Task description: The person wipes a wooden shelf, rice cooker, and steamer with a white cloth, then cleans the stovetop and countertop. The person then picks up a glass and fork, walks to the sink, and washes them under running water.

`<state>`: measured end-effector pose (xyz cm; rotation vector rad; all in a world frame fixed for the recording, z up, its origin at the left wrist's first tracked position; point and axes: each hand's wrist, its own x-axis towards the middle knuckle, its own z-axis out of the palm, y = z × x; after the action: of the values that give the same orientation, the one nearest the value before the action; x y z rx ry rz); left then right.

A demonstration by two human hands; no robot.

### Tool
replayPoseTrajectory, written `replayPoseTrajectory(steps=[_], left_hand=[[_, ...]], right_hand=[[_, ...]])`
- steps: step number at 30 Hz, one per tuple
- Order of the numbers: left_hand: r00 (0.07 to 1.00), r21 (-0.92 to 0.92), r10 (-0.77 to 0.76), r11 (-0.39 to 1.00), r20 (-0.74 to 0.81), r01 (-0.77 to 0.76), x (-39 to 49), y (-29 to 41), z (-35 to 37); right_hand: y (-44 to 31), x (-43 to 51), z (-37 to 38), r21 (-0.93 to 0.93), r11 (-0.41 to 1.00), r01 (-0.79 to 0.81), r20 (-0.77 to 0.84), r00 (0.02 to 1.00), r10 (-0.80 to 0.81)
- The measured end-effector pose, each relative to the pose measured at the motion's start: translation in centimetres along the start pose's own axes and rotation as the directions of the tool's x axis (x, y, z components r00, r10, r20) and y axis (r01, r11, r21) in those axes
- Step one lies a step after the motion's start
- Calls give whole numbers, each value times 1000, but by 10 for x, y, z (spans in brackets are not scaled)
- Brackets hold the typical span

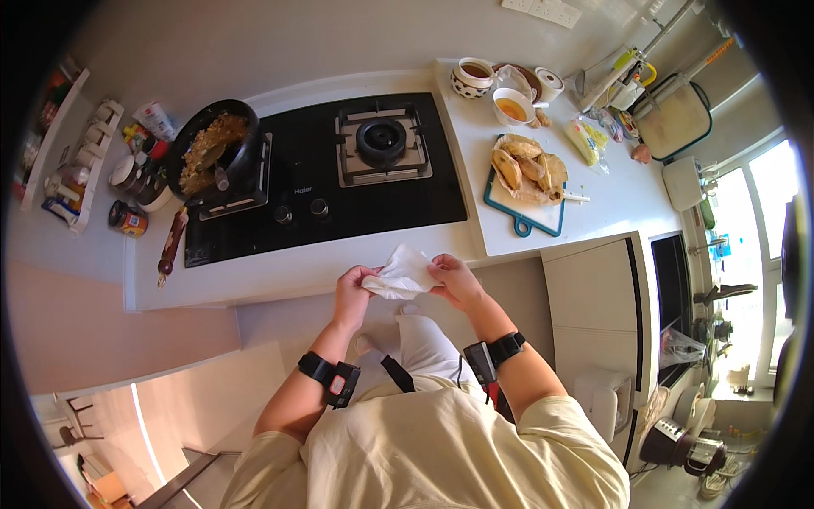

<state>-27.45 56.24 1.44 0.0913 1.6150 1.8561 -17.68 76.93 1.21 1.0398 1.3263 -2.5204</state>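
Observation:
Both hands hold a white paper towel at the front edge of the counter. My left hand pinches its left side, and my right hand grips the right side. The towel is creased and stretched loosely between them. Beyond it lies a black glass gas hob. A dark wok on the left burner contains browned, chopped food and a spatula partly sunk in it. The wok's wooden handle points toward the counter's front.
Right of the hob, several pale yellow pieces of food lie on paper over a blue-edged cutting board. Behind them stand a bowl of orange liquid and a spotted pot. Jars crowd the left corner. A sink is at right.

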Motion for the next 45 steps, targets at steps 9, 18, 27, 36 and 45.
replayPoseTrajectory(steps=[9, 18, 27, 36, 45], left_hand=[[955, -341, -109, 918, 275, 203, 76, 0, 21], [916, -333, -363, 854, 170, 400, 138, -7, 29], [894, 14, -382, 921, 233, 390, 145, -30, 7], [949, 147, -295, 949, 107, 279, 92, -3, -49], [949, 65, -315, 947, -15, 315, 61, -12, -80]], right_hand=[[-43, 56, -27, -71, 969, 238, -187, 951, -247], [-87, 116, -27, 129, 918, 375, -140, 924, -357], [-18, 148, 30, -974, -223, 40, 165, 800, -576], [-52, 201, -6, -978, -106, -178, -34, 645, -764], [-24, 180, 38, -846, -345, 407, 525, 750, -402]])
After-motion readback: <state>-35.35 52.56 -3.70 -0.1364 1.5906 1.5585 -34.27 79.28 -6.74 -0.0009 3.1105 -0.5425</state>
